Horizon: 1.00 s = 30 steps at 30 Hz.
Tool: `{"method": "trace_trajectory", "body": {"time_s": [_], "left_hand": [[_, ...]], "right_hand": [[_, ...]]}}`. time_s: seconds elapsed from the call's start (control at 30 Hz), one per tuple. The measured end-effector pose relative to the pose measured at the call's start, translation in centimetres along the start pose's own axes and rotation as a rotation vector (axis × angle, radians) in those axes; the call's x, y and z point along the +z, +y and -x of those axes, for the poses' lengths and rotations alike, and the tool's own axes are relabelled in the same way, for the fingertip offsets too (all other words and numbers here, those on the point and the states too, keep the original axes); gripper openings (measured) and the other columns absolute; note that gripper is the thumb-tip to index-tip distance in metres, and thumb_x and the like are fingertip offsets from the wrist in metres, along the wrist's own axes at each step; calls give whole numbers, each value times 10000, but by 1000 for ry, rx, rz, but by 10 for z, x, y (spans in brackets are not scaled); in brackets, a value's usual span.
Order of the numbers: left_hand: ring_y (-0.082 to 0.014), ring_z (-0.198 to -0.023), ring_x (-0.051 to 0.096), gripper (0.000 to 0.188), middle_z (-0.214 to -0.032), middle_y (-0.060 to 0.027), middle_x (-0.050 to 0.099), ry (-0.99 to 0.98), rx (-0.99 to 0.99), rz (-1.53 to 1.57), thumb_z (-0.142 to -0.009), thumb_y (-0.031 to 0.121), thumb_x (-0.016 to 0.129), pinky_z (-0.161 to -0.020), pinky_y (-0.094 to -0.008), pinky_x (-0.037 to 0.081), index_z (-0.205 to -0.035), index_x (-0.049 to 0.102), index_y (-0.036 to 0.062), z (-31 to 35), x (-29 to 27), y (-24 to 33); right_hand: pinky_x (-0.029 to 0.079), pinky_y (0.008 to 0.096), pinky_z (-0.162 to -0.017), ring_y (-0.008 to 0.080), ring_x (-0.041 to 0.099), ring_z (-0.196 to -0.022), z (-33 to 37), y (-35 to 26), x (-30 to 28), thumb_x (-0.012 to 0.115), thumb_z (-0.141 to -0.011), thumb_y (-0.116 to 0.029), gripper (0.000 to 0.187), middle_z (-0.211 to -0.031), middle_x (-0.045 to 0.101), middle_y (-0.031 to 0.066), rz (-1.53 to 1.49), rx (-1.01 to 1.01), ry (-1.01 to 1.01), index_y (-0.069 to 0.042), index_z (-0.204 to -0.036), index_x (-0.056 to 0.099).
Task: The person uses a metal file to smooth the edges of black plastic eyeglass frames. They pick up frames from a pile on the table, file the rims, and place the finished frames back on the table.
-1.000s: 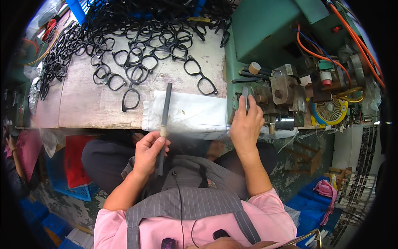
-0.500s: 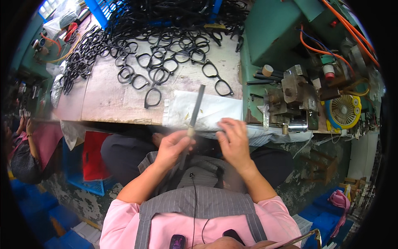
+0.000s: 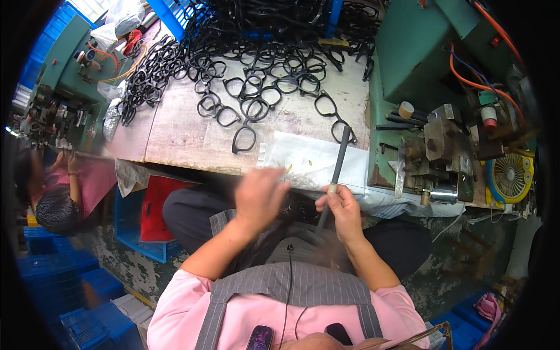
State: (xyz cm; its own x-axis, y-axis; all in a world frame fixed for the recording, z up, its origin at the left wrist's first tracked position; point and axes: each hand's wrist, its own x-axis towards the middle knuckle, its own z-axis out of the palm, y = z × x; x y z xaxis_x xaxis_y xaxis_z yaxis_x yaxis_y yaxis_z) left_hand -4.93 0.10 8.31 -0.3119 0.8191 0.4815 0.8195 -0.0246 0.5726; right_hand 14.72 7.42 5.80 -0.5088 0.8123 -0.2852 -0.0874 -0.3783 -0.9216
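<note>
My right hand (image 3: 344,213) pinches a long, flat, dark grey file (image 3: 340,154) at a pale band near its middle. The file points up and slightly right over the front edge of the table; its lower end is blurred above my lap. Left of it, my left hand (image 3: 256,201) is raised, somewhat blurred, fingers stretched out, with nothing visible in it. A white sheet (image 3: 297,154) lies under the file's upper part. Just beyond, a black eyeglass frame (image 3: 325,104) lies on the worktable (image 3: 181,137), and another frame (image 3: 244,140) lies above my left hand.
Heaped black eyeglass frames (image 3: 233,26) cover the table's back, with a blue crate (image 3: 169,20) among them. At right stand a green machine (image 3: 408,76), a metal fixture (image 3: 440,140) and a small fan (image 3: 508,178). A co-worker (image 3: 64,198) sits at left.
The file has passed from my left hand to my right hand and moved right. My left hand has let go and risen slightly. The whole view has shifted a little.
</note>
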Motion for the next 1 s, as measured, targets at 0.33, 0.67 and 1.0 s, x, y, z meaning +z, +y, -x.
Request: {"method": "trace_trajectory", "body": {"time_s": [0.33,0.67,1.0], "left_hand": [[-318,-1008,517,603,-1127,-149,558,52,-352,-341,-682,252,788,-890,-401,415,-1196,561,36,-54,11,-75],[-44,-605,404,407,-984,0,523,-341,-887,1433,-905,157,602,-501,-169,322,-1257,425,56,42,30,11],[-136,-1033,488,404,-1083,-83,554,-528,-828,1006,-840,142,627,-923,-295,403,-1174,482,-34,67,65,-7]], "right_hand": [[418,221,-479,100,531,-530,-2,17,-9,509,-994,-288,283,-680,545,27,-141,287,-23,-15,-1031,573],[401,210,-476,81,486,-515,10,-10,-25,414,-1027,-303,323,-676,512,22,62,-17,28,-15,-1120,528],[509,350,-637,304,653,-734,30,-28,-34,641,-871,-87,251,-854,645,145,774,-328,-139,-8,-1105,592]]}}
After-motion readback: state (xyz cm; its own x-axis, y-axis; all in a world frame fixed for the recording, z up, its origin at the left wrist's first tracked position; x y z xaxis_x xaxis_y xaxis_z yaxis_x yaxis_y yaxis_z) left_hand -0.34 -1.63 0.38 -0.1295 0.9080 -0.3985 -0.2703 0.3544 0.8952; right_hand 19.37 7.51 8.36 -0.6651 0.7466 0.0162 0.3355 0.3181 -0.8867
